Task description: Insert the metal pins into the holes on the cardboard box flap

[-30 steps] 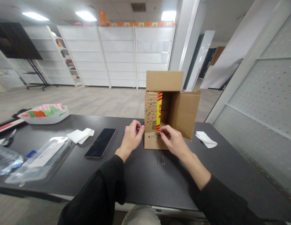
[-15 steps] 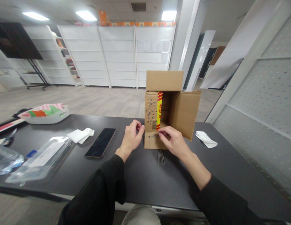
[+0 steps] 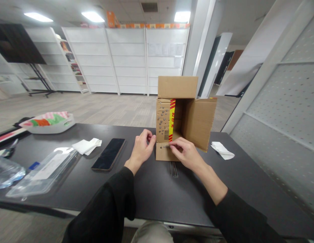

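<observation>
An upright cardboard box stands with its front open. Its left flap carries several small grey round spots and a yellow-red tape strip. My left hand is curled at the box's left edge, fingertips by the flap; whatever lies inside its fingers is hidden. In front of the opening, my right hand has thumb and fingers pinched together over the lower flap, beside a row of small dark round spots; anything in the pinch is too small to make out. Several thin nails lie just before the box.
On the black table, a phone, a folded tissue and a clear plastic case lie to the left. Beyond them are a plastic bottle and a white basket. Another tissue lies right of the box.
My right hand's fingertips have shifted slightly left along the lower flap. My left hand and the box have not visibly moved.
</observation>
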The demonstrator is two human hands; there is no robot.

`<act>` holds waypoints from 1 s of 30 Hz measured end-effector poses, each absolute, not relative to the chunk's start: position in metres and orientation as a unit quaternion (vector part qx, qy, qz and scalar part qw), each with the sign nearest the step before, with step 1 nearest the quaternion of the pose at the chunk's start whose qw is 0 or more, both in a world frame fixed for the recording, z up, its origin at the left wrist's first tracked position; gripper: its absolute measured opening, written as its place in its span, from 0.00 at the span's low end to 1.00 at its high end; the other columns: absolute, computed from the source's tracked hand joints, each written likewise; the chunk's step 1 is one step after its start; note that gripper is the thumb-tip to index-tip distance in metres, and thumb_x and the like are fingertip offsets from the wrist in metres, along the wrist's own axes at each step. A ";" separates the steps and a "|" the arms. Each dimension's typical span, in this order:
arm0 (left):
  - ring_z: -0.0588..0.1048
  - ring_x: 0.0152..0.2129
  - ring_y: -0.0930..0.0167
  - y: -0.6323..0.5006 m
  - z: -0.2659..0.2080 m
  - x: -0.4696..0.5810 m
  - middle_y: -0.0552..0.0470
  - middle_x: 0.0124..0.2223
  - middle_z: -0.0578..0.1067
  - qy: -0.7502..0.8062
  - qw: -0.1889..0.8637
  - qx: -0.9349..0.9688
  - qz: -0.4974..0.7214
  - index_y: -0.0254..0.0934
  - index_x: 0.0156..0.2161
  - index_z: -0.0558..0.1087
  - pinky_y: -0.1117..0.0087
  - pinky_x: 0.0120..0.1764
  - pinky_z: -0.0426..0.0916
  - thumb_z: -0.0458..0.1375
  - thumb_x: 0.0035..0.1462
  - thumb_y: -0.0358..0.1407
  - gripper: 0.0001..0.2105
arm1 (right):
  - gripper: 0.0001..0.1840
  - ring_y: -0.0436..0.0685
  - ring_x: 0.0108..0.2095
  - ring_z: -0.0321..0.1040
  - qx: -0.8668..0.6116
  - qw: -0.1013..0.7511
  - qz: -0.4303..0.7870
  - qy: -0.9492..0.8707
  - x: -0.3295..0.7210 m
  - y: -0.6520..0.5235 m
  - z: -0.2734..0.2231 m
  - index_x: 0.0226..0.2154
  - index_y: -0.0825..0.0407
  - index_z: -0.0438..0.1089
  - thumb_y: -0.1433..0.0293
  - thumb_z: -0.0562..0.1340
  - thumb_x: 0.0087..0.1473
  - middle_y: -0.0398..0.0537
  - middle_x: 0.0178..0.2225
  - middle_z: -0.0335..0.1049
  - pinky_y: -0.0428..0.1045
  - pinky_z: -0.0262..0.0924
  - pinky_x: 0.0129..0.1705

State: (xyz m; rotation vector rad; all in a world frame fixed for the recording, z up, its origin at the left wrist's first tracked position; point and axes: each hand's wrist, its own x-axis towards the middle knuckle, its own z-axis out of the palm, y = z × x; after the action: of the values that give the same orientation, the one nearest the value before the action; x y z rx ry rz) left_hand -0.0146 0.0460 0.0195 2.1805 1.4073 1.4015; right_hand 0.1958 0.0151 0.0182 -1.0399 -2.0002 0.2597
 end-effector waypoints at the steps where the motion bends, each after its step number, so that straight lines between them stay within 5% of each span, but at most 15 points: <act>1: 0.70 0.27 0.72 0.046 0.019 -0.015 0.54 0.30 0.70 0.476 0.095 0.736 0.473 0.39 0.33 0.63 0.70 0.32 0.62 0.51 0.63 0.40 0.08 | 0.09 0.57 0.37 0.71 -0.415 0.420 0.105 -0.800 0.196 0.016 0.017 0.37 0.50 0.75 0.70 0.58 0.60 0.50 0.35 0.74 0.53 0.66 0.42; 30: 0.69 0.26 0.73 0.045 0.020 -0.014 0.55 0.29 0.70 0.476 0.095 0.735 0.474 0.39 0.33 0.63 0.70 0.32 0.61 0.51 0.63 0.40 0.09 | 0.07 0.53 0.31 0.65 -0.483 0.351 0.094 -0.797 0.201 0.022 0.009 0.33 0.51 0.70 0.77 0.58 0.54 0.44 0.32 0.68 0.48 0.57 0.35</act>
State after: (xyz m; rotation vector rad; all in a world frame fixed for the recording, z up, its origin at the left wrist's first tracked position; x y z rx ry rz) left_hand -0.0143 0.0453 0.0202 2.1793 1.4114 1.4040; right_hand 0.2007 0.0224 0.0089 -1.2505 -2.0621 0.2443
